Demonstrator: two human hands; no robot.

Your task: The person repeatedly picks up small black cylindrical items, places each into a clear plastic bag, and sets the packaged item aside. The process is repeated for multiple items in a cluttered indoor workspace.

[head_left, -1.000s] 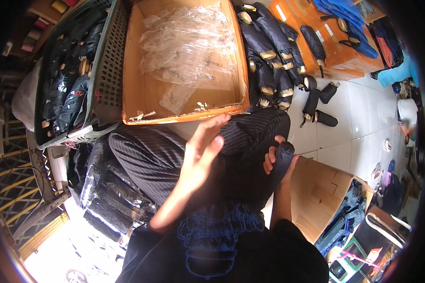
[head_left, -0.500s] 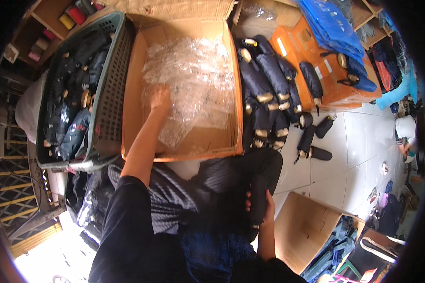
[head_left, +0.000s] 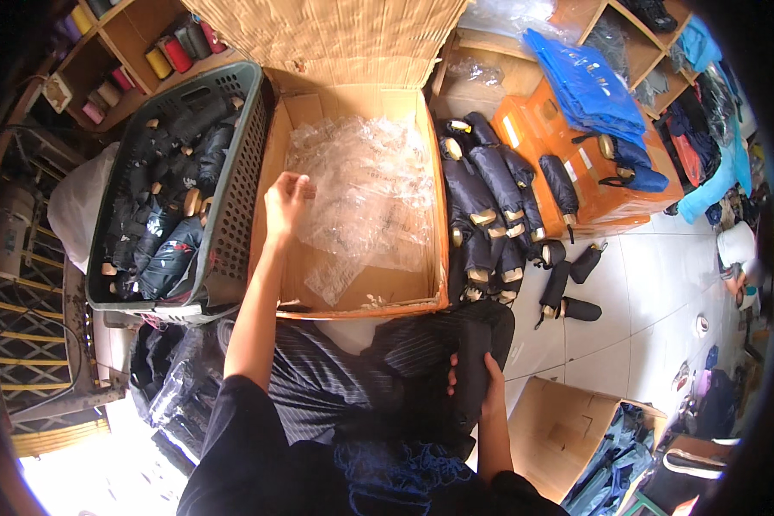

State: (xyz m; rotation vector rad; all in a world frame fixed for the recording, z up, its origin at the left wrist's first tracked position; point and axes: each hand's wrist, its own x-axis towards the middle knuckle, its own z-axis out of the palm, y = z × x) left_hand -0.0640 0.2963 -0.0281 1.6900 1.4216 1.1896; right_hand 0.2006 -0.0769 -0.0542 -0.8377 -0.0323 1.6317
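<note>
My right hand (head_left: 493, 384) is wrapped round a black folded umbrella (head_left: 470, 370), held upright over my right thigh. My left hand (head_left: 289, 205) is over the left side of an open cardboard box (head_left: 269, 249). Its fingers are curled together; whether they pinch anything is too small to tell. Clear plastic sleeves (head_left: 365, 206) lie crumpled in the box, just right of that hand. Several dark folded umbrellas (head_left: 469, 189) with pale handle ends are piled along the box's right side.
At the left stands a dark green basket (head_left: 248, 129) full of folded umbrellas. Orange wrapped boxes (head_left: 533, 129) carry blue plastic packs (head_left: 589, 86). A carton (head_left: 555, 421) with dark folded cloth sits at lower right. Thread spools (head_left: 176, 53) fill a shelf at upper left.
My left hand has come up off the plastic sleeves, its fingers now curled. The view has shifted, so the box appears lower. My right hand keeps its hold on the umbrella.
</note>
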